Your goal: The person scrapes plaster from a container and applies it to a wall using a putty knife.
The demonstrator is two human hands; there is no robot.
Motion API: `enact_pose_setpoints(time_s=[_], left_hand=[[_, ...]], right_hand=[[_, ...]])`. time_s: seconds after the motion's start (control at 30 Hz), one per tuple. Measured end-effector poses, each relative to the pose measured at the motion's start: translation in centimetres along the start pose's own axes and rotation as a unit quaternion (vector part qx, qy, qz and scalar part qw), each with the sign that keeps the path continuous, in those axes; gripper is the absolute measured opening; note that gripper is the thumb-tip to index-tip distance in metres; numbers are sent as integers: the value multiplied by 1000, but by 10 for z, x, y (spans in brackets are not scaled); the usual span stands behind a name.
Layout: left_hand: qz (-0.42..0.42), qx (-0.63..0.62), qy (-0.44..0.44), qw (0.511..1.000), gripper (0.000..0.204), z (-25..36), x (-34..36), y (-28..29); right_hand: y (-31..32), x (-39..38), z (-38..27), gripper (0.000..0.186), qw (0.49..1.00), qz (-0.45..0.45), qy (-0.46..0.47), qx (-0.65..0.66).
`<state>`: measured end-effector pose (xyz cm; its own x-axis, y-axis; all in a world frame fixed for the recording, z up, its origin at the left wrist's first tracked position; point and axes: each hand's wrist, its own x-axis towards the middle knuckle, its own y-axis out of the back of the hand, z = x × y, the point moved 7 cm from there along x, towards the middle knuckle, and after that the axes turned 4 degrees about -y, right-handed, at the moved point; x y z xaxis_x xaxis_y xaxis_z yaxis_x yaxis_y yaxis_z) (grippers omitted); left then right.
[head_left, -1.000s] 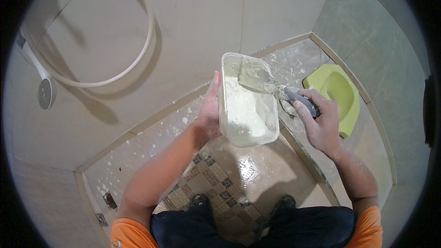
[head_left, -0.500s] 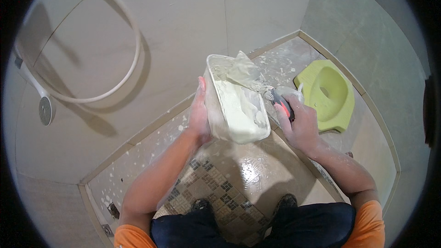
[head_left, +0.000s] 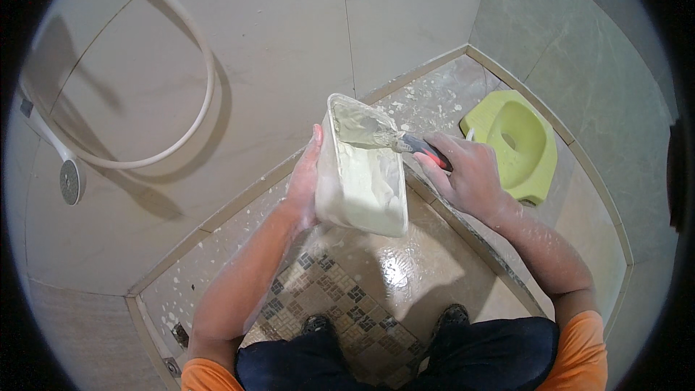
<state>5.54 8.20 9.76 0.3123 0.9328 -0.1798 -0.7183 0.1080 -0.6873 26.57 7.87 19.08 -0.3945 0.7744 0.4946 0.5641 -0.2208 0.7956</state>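
A white rectangular plastic tub, partly filled with pale wet paste, is held up in front of me. My left hand grips it along its left side, the thumb up near the rim. My right hand is closed round the grey and red handle of a putty knife. The knife's blade reaches into the far part of the tub, smeared with paste, so its edge is hard to make out. White residue coats both hands and forearms.
A yellow-green squat toilet pan lies on the raised ledge to the right. A shower head and white hose hang along the left wall. Paste splashes spot the ledge. Below is wet floor with a mosaic strip.
The putty knife, loaded with paste above the tub's rim before, has gone down into the tub. The tub and my left hand have shifted slightly left and nearer.
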Motion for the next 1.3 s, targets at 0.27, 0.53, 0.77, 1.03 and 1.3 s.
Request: enact_pose_setpoints(time_s=[0.27, 0.53, 0.77, 1.03, 1.3], left_hand=[[21, 9, 14, 1000, 73, -3, 0, 6], [-1, -3, 24, 1000, 70, -5, 2, 5], [-73, -60, 29, 995, 70, -2, 2, -2], [-33, -18, 76, 996, 67, -15, 1, 21], [72, 35, 64, 995, 65, -16, -1, 21]], right_hand=[[48, 23, -13, 26, 997, -56, -54, 28], [56, 24, -24, 24, 998, -22, -6, -62], [35, 32, -39, 26, 993, -66, 46, -86], [4, 33, -29, 28, 982, -174, 69, -20], [31, 19, -50, 29, 981, -152, 10, -121]])
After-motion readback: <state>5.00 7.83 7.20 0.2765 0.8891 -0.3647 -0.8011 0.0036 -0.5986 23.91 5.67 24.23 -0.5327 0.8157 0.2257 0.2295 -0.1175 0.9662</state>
